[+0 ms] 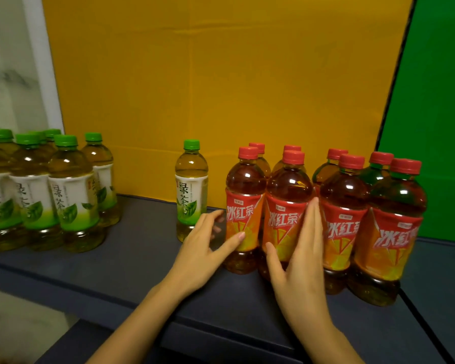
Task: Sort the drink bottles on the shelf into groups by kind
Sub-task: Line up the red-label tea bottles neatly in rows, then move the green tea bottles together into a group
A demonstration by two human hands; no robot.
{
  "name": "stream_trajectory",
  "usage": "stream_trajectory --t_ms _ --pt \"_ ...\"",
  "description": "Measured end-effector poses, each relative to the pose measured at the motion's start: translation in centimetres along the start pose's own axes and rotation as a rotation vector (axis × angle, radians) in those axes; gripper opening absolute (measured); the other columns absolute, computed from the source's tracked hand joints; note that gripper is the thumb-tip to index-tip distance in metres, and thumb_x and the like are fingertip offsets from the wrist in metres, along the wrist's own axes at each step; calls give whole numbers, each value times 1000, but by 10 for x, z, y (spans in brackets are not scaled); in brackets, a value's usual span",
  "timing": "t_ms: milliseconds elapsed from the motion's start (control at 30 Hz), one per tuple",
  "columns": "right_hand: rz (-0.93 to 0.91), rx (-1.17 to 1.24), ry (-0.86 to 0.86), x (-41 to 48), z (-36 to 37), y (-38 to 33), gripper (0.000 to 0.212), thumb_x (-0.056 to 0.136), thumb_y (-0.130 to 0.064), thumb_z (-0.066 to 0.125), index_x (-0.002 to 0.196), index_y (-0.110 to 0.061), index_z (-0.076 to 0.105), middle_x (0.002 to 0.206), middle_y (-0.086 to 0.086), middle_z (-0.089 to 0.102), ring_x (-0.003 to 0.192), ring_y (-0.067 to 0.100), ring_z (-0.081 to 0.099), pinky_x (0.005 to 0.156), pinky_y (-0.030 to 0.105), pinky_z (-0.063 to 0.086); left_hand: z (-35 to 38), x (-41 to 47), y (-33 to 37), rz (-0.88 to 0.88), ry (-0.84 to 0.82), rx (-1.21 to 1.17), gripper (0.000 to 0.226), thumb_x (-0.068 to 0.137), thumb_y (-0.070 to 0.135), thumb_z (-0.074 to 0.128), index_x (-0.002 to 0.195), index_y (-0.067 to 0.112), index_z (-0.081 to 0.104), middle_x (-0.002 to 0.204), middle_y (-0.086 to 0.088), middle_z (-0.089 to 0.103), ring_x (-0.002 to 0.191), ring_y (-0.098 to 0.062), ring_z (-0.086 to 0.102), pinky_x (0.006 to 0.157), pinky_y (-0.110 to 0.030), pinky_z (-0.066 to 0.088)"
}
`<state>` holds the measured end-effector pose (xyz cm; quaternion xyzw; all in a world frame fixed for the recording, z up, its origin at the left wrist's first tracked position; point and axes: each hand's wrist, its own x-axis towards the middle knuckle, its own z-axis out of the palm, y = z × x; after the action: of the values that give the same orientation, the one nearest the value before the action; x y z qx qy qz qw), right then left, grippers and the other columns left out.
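Several red-capped iced black tea bottles (344,219) stand bunched at the right of the dark shelf (132,258). Several green-capped green tea bottles (71,195) are grouped at the far left. One green tea bottle (191,190) stands alone in the middle, just left of the red group. My left hand (208,245) reaches around the leftmost red tea bottle (243,206), thumb on its label and fingers partly behind it. My right hand (297,256) lies with straight fingers against the second front red tea bottle (286,214).
A yellow backdrop (221,88) rises behind the shelf, with a green panel (436,127) at the right and a white wall at the left. Bare shelf lies between the two bottle groups. The shelf's front edge runs below my forearms.
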<state>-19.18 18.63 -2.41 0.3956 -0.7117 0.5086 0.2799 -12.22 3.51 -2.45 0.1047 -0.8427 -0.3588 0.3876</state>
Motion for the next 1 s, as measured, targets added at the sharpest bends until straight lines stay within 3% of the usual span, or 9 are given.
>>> stream_trajectory --t_ms 133,233,367,433,567,700,833,933,1000 --pt "-120 63 64 1 -10 -9 66 84 -14 62 140 -19 28 145 -7 27 138 7 23 112 19 21 -33 -17 -9 109 245 141 38 78 52 52 100 23 59 97 12 57 92 -6 57 79 -26 48" --pt "-196 163 -47 -1 -9 -21 47 85 -25 52 130 -21 41 128 -14 41 126 -2 37 104 12 31 -67 -24 -24 135 439 242 22 82 37 54 95 20 58 96 3 55 93 -14 55 81 -28 45" --pt "-213 235 -312 0 15 -39 40 85 -19 56 122 -30 45 119 -19 49 116 -6 45 94 7 36 -112 -24 -51 35 658 370 38 80 20 60 113 4 50 112 -16 47 105 -28 48 92 -34 40" --pt "-209 246 -436 0 32 -50 39 86 -23 55 123 -32 45 120 -20 48 116 -4 46 94 12 39 -131 -24 -65 -35 714 399 51 79 9 66 123 -1 41 121 -22 41 113 -33 43 97 -32 34" --pt "-194 220 -480 9 70 -71 48 87 -30 52 133 -29 35 130 -15 41 126 1 38 105 22 35 -159 -22 -92 -148 671 363 74 76 11 71 134 -4 27 132 -25 33 125 -37 35 105 -41 31" --pt "-54 160 -314 30 114 -86 71 87 -18 60 143 -15 19 144 -1 25 135 8 25 111 22 22 -174 -18 -105 -177 545 328 92 69 22 78 137 -5 22 135 -24 33 128 -35 34 107 -40 30" --pt "128 79 -194 45 153 -87 88 83 -15 65 146 -6 3 153 9 8 143 19 8 108 16 5 -178 -20 -111 -135 441 370 99 71 25 77 142 -3 14 143 -22 29 133 -33 27 109 -39 26" --pt "244 91 -114 53 171 -79 99 78 -18 72 146 -6 1 154 12 9 143 25 10 114 28 11 -184 -19 -115 -86 383 325 92 76 18 72 144 -1 12 145 -19 31 131 -31 27 110 -41 26" --pt "317 125 -105 55 178 -71 103 74 -20 76 146 -10 3 151 11 19 140 26 21 115 39 23 -187 -18 -118 -60 357 302 85 77 16 71 143 1 19 143 -17 35 131 -30 29 110 -42 28"
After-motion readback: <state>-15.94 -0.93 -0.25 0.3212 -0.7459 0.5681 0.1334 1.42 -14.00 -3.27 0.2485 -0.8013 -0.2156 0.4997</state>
